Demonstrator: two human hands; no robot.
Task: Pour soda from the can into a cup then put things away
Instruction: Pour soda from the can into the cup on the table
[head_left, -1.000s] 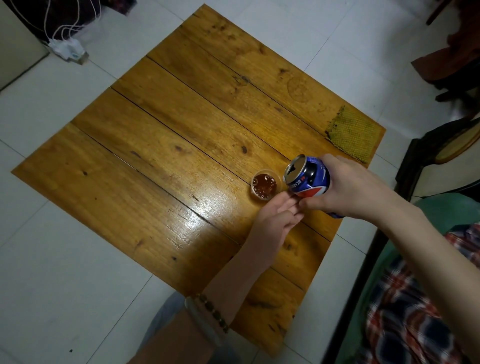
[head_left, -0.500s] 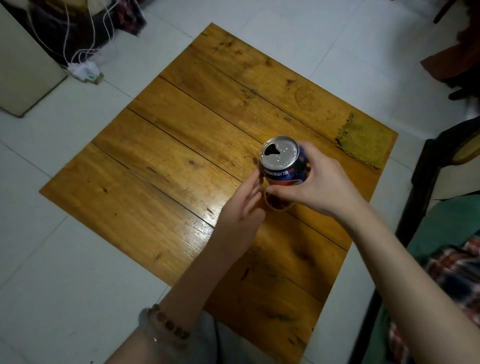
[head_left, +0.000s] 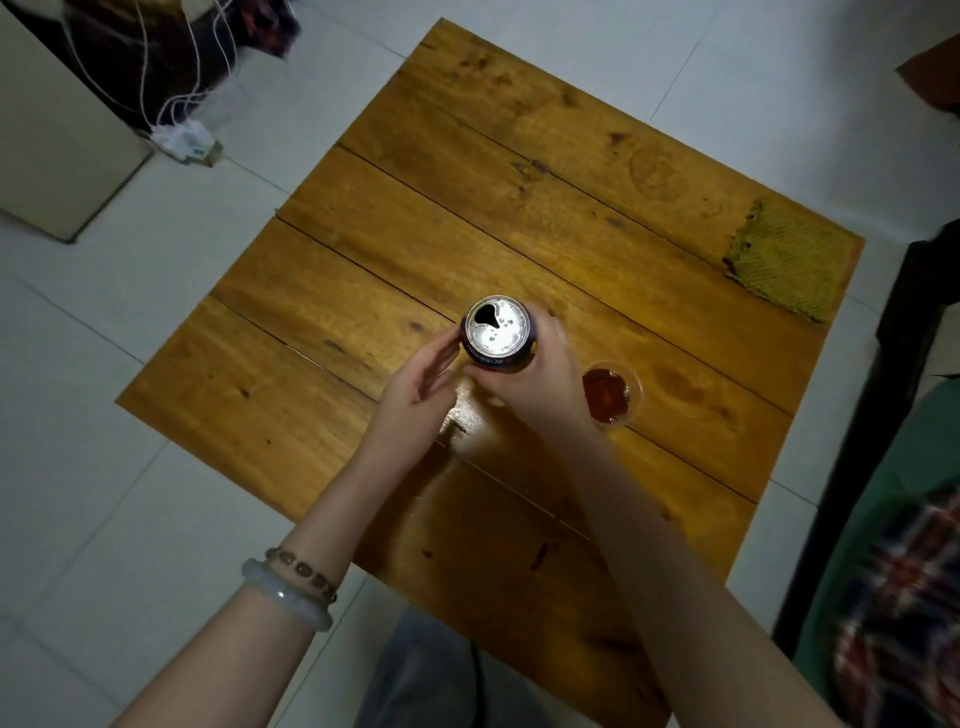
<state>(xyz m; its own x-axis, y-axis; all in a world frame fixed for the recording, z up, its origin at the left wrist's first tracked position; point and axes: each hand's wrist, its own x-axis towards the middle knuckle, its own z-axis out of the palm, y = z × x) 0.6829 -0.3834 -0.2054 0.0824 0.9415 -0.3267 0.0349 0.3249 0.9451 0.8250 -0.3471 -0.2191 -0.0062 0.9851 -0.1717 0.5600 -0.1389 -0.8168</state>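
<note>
White floor tiles (head_left: 130, 322) lie all around a brown wooden table (head_left: 519, 197), and we look down on it from above. We use the can (head_left: 497, 332) as our marker for where things are.

We see the can near the middle of the table. It stands straight up, with its shiny top facing us and its drinking hole open. We cannot tell if it rests on the wood or is held just above it.

We see the right hand (head_left: 540, 387) wrapped round the right side of the can, with its fingers curled tight on it. The left hand (head_left: 415, 400) is on the left side of the can. Its fingers (head_left: 441, 358) are straight and a little apart, and the tips seem to touch the can's side. It grips nothing.

Just to the right of the can, past the right hand, stands a small clear cup (head_left: 612, 391) with brown drink in it. The right hand hides a bit of its rim.

Far to the right of the can and further back, a yellow-green woven cloth (head_left: 789, 260) lies flat on the table's corner.

Below and left of the can, on the left wrist, we see a pale bangle (head_left: 288, 597) and a bead bracelet (head_left: 306, 569) side by side.

Far up and left of the can, a white plug strip (head_left: 184, 141) with white wires sits on the floor.
</note>
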